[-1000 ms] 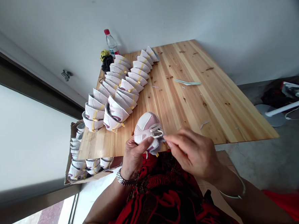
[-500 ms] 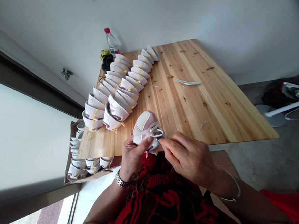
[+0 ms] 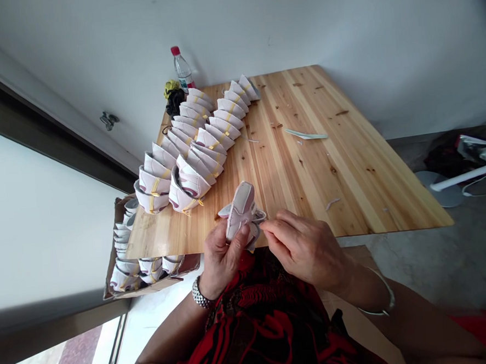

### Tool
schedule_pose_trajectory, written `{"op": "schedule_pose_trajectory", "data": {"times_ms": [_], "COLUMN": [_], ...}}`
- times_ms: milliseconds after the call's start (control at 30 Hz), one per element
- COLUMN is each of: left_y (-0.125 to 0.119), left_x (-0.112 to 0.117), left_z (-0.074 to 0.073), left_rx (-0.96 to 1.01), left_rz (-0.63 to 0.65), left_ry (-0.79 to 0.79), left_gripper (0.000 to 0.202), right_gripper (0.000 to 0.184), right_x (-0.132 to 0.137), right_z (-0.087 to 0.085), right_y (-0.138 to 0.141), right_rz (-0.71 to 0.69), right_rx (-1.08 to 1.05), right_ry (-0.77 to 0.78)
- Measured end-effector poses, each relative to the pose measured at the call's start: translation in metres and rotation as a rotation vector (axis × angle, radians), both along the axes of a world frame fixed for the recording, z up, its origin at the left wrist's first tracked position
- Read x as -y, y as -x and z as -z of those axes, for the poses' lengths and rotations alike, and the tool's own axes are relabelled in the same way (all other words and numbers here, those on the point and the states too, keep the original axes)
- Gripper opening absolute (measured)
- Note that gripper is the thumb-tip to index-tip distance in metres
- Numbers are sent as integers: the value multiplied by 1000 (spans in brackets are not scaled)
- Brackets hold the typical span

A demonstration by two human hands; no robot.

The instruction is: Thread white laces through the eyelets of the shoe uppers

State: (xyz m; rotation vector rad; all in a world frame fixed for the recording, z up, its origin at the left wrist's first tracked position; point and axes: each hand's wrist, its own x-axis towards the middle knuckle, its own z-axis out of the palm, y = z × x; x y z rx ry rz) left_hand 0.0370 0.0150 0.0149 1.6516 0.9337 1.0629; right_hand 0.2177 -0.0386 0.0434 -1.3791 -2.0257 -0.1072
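At the table's front edge my left hand (image 3: 225, 252) is closed round a small pink-and-white shoe upper (image 3: 241, 207), thumb pressed on its near side. The upper is turned partly edge-on, so much of its front is out of sight. A loop of white lace (image 3: 260, 215) stands out from its right side. Close against that loop, my right hand (image 3: 302, 247) is closed in a pinch. Its fingertips grip a thin metal tool, seen half a second ago and now mostly hidden by the fingers and the upper.
Two nested rows of similar shoe uppers (image 3: 200, 157) with yellow ties run along the left of the wooden table (image 3: 362, 185). Behind them stand a bottle (image 3: 183, 73) and a black bundle (image 3: 175, 102). A pale strip (image 3: 306, 135) lies further right. More uppers fill a carton (image 3: 150, 286) below left.
My left hand has turned the shoe upper from showing its broad face to nearly edge-on. My right hand stays beside the lace and has barely shifted.
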Motion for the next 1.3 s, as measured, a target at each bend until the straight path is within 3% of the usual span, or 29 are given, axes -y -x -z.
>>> {"op": "schedule_pose_trajectory", "data": {"times_ms": [333, 400, 500, 600, 767, 900, 967, 1100, 1200, 1300], "left_y": [-11, -12, -12, -13, -3, 8, 8, 5, 6, 5], "left_x": [-10, -10, -6, -4, -26, -37, -33, -18, -15, -15], "left_z": [0, 1, 2, 3, 9, 10, 7, 4, 9, 16], "left_rx": [-113, -114, -91, 3, 150, 361, 452, 617, 625, 507], "left_rz": [9, 0, 6, 15, -73, -160, -107, 16, 113, 167], "left_ry": [-62, -36, 24, 118, 316, 468, 588, 823, 968, 986], "left_gripper": [14, 14, 18, 17, 27, 30, 29, 29, 35, 42], "right_gripper": [29, 25, 17, 14, 19, 12, 18, 23, 17, 16], "right_x": [-10, -16, -25, -26, -5, 5, 1, -9, -7, 1], "right_z": [19, 25, 32, 33, 10, 1, 10, 32, 34, 27], "right_y": [17, 18, 18, 15, -3, -10, -1, 26, 32, 26], "right_rz": [38, 44, 4, 15, 4, 32, 55, 78, 3, -69], "right_rx": [153, 53, -278, -435, -271, -551, -653, -607, -591, -601], "right_ry": [71, 127, 310, 295, 153, 144, 168, 84, 26, 60]}}
